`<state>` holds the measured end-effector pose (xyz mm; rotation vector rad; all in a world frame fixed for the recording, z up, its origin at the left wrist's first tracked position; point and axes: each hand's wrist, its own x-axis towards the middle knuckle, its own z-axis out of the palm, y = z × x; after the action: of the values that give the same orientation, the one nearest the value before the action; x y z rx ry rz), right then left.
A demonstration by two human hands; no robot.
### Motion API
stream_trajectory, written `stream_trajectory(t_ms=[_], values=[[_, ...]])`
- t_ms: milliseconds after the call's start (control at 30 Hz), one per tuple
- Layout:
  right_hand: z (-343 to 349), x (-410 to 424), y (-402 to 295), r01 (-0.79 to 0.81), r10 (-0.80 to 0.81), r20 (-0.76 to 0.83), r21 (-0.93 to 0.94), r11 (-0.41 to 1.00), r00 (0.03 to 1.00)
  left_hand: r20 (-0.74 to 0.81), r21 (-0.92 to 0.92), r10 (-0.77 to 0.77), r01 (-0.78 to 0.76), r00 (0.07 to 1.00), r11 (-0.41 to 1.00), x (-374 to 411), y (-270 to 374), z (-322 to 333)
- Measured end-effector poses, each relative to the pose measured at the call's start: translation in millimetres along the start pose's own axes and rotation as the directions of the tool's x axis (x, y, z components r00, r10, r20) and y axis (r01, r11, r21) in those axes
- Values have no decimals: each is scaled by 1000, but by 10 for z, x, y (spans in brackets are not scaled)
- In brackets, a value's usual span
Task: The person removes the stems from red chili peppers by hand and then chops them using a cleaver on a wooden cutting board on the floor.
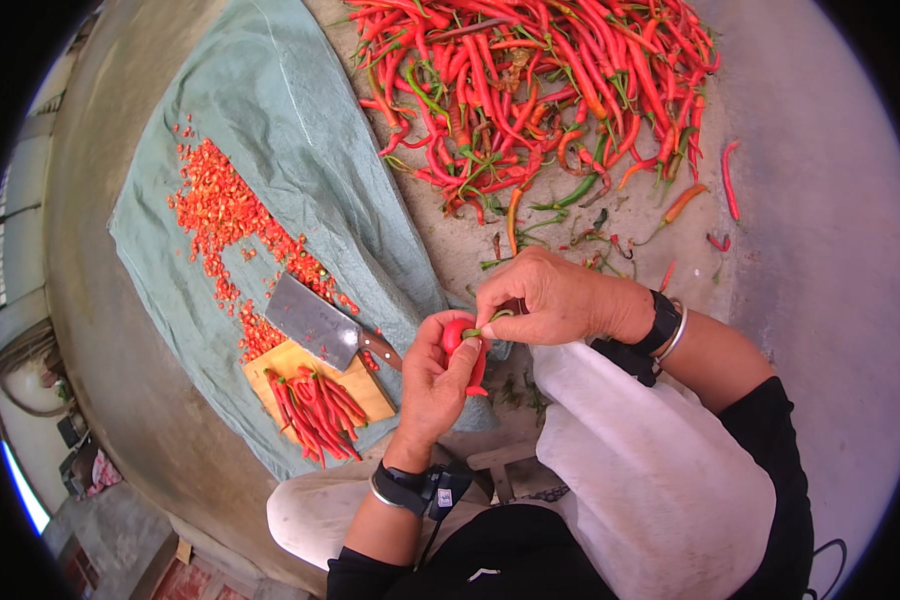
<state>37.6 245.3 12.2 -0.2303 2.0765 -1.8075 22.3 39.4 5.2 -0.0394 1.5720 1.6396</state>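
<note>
My left hand [439, 367] is closed around a red chili pepper [457, 334], whose green stem [501, 315] points to the right. The thumb and fingertips of my right hand [547, 296] pinch that stem. To the left, a bundle of whole red chilies [316, 412] lies on a wooden cutting board [379, 397]. A cleaver [313, 321] with a brown wooden handle rests at the board's upper edge. Chopped red chili [217, 195] is spread over the grey-green cloth [270, 97]. A large heap of red chilies [510, 97] covers the concrete at the top.
Loose chilies and stem scraps, among them a red chili [730, 180] and an orange one [682, 204], lie on the concrete floor [817, 187] below and right of the heap. Part of a wooden stool [501, 457] shows between my knees. Both knees flank my hands.
</note>
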Motion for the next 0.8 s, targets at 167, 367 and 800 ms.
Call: stream_trajectory(t_ms=[167,367,800], values=[[26,-91,3,71,-71,0,-47,996,997,-154,-271,-18,-25,988,962,98,111,-380],[-130,-732,821,-371,46,-501,-572,732,864,135,-685,-1,94,991,723,72,201,-185],[-716,-2431,1772,-613,121,-984,176,770,-130,171,-723,-27,144,985,676,61,142,-232]])
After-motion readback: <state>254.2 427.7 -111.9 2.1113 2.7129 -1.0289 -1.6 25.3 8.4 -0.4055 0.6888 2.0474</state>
